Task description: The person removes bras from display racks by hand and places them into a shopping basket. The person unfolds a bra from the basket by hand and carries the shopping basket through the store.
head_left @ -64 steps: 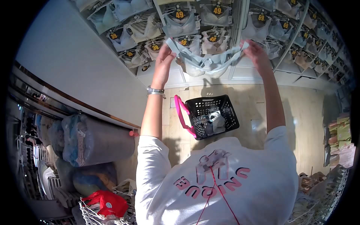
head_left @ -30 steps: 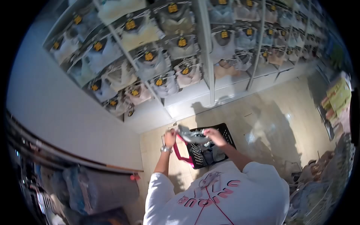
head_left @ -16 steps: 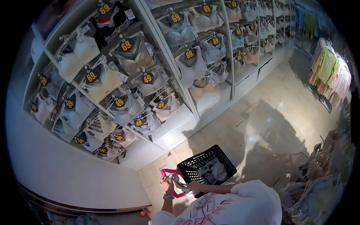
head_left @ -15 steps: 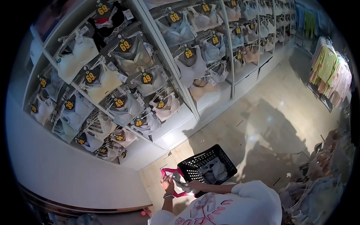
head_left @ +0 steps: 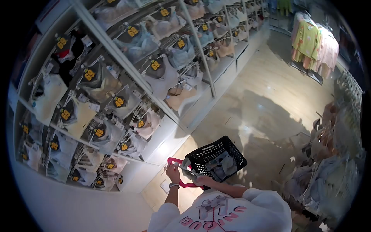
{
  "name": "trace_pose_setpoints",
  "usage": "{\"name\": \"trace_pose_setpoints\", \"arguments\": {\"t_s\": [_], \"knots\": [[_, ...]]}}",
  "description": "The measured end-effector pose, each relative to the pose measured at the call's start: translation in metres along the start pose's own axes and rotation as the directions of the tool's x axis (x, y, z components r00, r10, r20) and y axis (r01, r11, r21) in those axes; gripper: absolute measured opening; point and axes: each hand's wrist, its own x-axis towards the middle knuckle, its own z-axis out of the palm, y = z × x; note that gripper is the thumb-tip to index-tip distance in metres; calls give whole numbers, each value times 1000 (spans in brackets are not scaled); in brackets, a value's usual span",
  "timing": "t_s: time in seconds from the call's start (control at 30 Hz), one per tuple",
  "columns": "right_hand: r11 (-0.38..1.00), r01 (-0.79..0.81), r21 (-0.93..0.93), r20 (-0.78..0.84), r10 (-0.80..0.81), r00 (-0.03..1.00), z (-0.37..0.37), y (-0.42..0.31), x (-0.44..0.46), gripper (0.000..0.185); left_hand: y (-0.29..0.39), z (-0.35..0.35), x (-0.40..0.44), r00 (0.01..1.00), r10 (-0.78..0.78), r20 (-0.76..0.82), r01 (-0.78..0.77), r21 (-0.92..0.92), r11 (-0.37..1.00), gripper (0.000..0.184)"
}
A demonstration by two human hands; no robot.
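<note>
Both my hands are in front of my white printed shirt, closed on a small light-grey garment (head_left: 189, 173) that looks like a bra; its exact shape is bunched up. My left hand (head_left: 172, 174), with a bracelet at the wrist, pinches its left end. My right hand (head_left: 205, 181) grips the lower right end. A black perforated shopping basket (head_left: 237, 149) hangs just beyond them, with its pink-red handle (head_left: 176, 159) looped around by my left hand and wrist. Inside the basket lie pale grey-blue garments (head_left: 223, 166).
Shelving with hanging bras (head_left: 156, 79) and yellow-numbered price tags runs along the left. A rack of green and pink clothes (head_left: 309, 42) stands at the far right. More hanging garments (head_left: 320, 178) crowd my right side. Pale floor (head_left: 247, 83) stretches between them.
My view has turned right, so the shelves sit farther left. The grey garment has risen and spread a little between my hands, which both still hold it.
</note>
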Motion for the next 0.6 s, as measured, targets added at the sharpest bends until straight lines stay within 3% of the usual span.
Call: {"name": "trace_pose_setpoints", "arguments": {"t_s": [0.03, 0.07, 0.1, 0.13, 0.17, 0.2, 0.27, 0.37, 0.4, 0.43, 0.5, 0.53, 0.6], "knots": [[962, 4, -272, -77, -25, 997, 52, 44, 25, 29, 15, 8, 6, 1000, 9, 14, -9, -8, 1000, 8], [986, -79, 147, -48, 87, 995, 12, 30, 14, 22, 20, 21, 8, 999, 3, 48, -2, -23, 1000, 9], [828, -158, 538, -18, 199, 980, -32, 13, 2, 16, 22, 37, 6, 996, 10, 85, -10, -1, 1000, 11], [815, -113, 568, -181, 257, 949, -48, 3, -1, 18, 33, 51, 5, 996, 17, 87, -19, 23, 1000, 12], [805, -64, 590, -336, 317, 887, -56, 2, -5, 20, 49, 62, 1, 996, 24, 91, -29, 46, 999, 13], [863, -95, 496, -398, 323, 859, -61, 5, -9, 21, 83, 65, -4, 1000, 11, -2, -11, 109, 994, 10], [937, -176, 301, -512, 315, 799, -65, 11, -15, 23, 98, 91, -28, 996, -41, 80, 31, 122, 992, 15], [865, -393, 312, -512, 502, 697, -80, 8, -31, 31, 135, 115, -37, 977, -58, 206, 20, 184, 983, 20], [803, -438, 404, -485, 594, 642, -92, 0, -41, 40, 144, 127, -35, 985, -22, 172, -5, 159, 987, 19], [776, -461, 431, -501, 631, 593, -110, -10, -49, 42, 159, 133, -31, 993, 37, 115, -54, 144, 988, 19], [716, -501, 485, -522, 697, 491, -136, -17, -59, 46, 176, 146, -26, 987, 35, 160, -49, 90, 995, 19], [672, -602, 431, -535, 727, 430, -141, -11, -59, 47, 189, 149, -26, 979, 2, 203, -14, 61, 998, 21], [697, -581, 419, -584, 697, 415, -151, 9, -64, 48, 204, 162, -27, 972, 44, 232, -61, 67, 996, 22]]}}
